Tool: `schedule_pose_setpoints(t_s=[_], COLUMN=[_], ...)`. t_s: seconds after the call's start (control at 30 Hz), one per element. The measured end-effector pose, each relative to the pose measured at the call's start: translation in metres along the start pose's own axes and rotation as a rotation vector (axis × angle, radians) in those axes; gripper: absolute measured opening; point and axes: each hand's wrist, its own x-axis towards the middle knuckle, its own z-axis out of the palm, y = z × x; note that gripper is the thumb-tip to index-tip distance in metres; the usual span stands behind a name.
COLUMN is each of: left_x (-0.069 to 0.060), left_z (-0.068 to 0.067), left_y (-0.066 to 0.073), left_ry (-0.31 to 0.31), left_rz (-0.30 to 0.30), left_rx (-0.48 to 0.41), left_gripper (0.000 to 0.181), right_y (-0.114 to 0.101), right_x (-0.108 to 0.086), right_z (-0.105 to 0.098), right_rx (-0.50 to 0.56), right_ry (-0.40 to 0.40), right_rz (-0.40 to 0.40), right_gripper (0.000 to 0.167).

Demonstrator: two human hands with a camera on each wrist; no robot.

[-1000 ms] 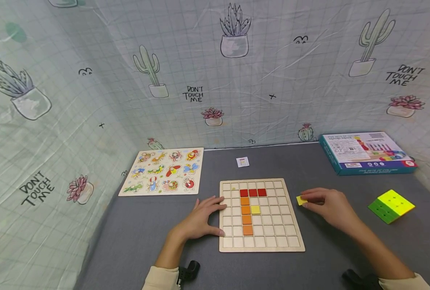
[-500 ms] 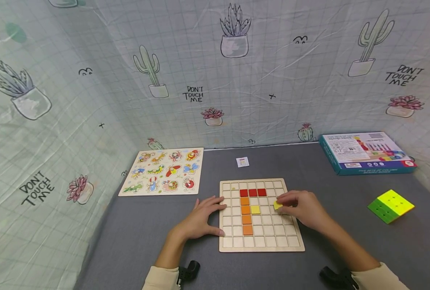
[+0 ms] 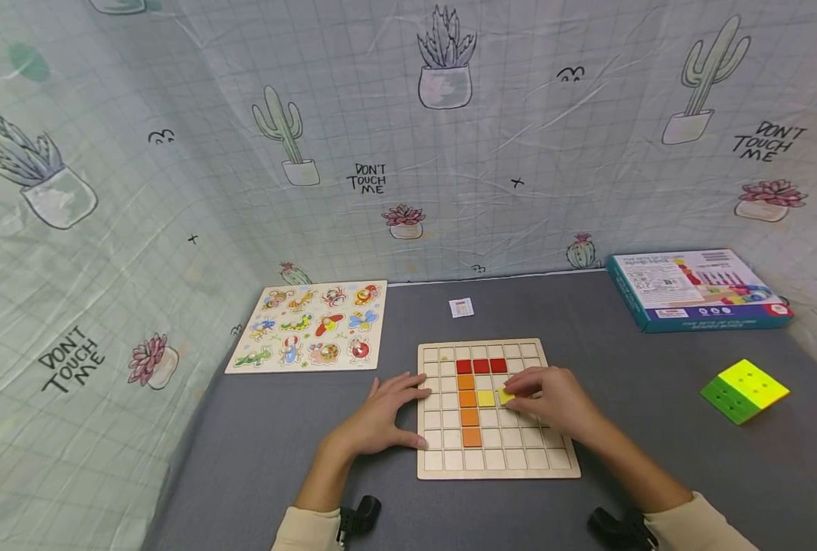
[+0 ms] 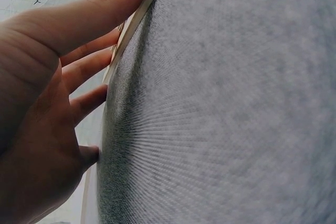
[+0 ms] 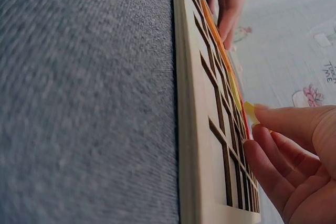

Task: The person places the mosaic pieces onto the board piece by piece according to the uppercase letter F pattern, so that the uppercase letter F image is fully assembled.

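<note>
A wooden grid board [image 3: 511, 459] lies on the grey table. Red tiles [image 3: 480, 366] form a short row near its top, and orange tiles [image 3: 471, 418] run down a column below. One yellow tile [image 3: 485, 398] sits in a cell beside the orange column. My right hand [image 3: 553, 398] pinches another yellow tile [image 3: 504, 396] between thumb and fingertips, just right of the first; in the right wrist view this tile [image 5: 250, 111] looks tilted at the board's surface. My left hand [image 3: 383, 417] rests at the board's left edge, fingers spread and thumb touching the rim.
An insect picture puzzle board [image 3: 312, 325] lies at the back left. Behind the grid is a small printed card [image 3: 461, 308]. A flat game box [image 3: 700, 295] stands at the back right, with a yellow-green puzzle cube [image 3: 744, 392] in front of it.
My right hand has moved left from beyond the board's right edge, carrying the yellow tile over the grid to beside the first yellow tile. The left hand has stayed put.
</note>
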Motion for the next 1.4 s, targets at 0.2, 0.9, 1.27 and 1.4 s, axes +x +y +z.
schedule_pose_setpoints(t_s=[0.2,0.9,1.27,1.4], left_x=[-0.0004,-0.0017,-0.001,-0.0012], left_z=[-0.0017,-0.0014,-0.0021,-0.002], left_y=[-0.0001,0.0,0.0013,0.001], left_ry=[-0.009,0.005,-0.002,-0.002], left_rz=[-0.009,-0.009,-0.015,-0.016], left_rx=[0.0,-0.018,-0.01,-0.018], left_gripper=[0.078,0.077,0.077,0.077], right_y=[0.0006,0.0007,0.0012,0.0028], right_x=[0.0016,0.0032,0.0039,0.0038], right_z=[0.0034,0.007,0.0086,0.0089], right_rx=[-0.003,-0.017,-0.013,-0.01], right_ry=[0.009,0.01,0.009,0.008], right_rz=[-0.008,0.014,0.014,0.005], right_gripper=[0.017,0.018,0.017,0.017])
